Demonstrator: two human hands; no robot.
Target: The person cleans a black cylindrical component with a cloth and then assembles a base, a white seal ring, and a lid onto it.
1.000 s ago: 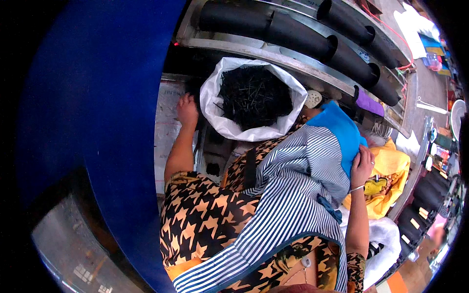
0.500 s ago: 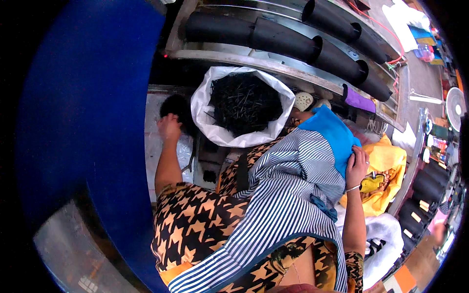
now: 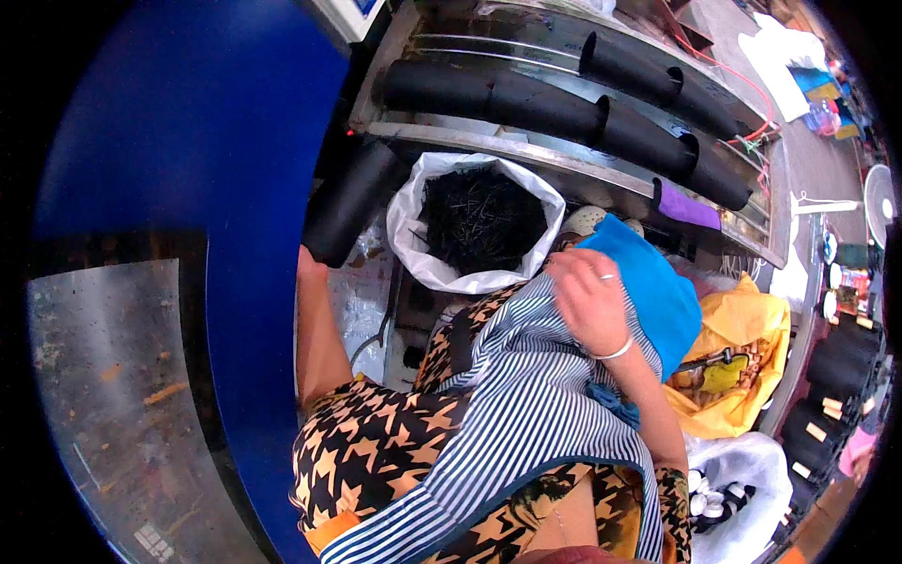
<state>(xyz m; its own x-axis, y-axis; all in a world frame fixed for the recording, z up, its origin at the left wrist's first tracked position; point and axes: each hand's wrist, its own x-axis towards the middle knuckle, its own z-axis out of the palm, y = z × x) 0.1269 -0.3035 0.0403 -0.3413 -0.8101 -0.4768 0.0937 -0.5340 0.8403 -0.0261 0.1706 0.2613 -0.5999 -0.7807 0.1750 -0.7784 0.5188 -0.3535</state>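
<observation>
At the left, my left hand [image 3: 312, 261] is closed on the lower end of a black tube [image 3: 355, 202], which tilts up toward the rack; the blue panel hides part of this hand. My right hand [image 3: 592, 299] is over my lap, its fingers loosely apart and holding nothing. Beneath it lies a striped apron [image 3: 526, 376], and a blue cloth [image 3: 658, 291] is beside it. Between the tube and my right hand stands a white bag [image 3: 409, 226] with its rim rolled open, full of thin black strips [image 3: 484, 221].
A metal-framed rack [image 3: 536, 146] beyond the bag carries rows of black tubes [image 3: 648, 136]. A purple cloth [image 3: 688, 205] hangs on its frame. The blue panel [image 3: 188, 141] rises at the left. To the right are a yellow bag [image 3: 742, 320] of small tan pieces and a white bag [image 3: 752, 461].
The dark piece at my left hand now shows as a long tilted tube. My right hand has left the blue cloth's right edge and moved left over my lap. The whole view has shifted.
</observation>
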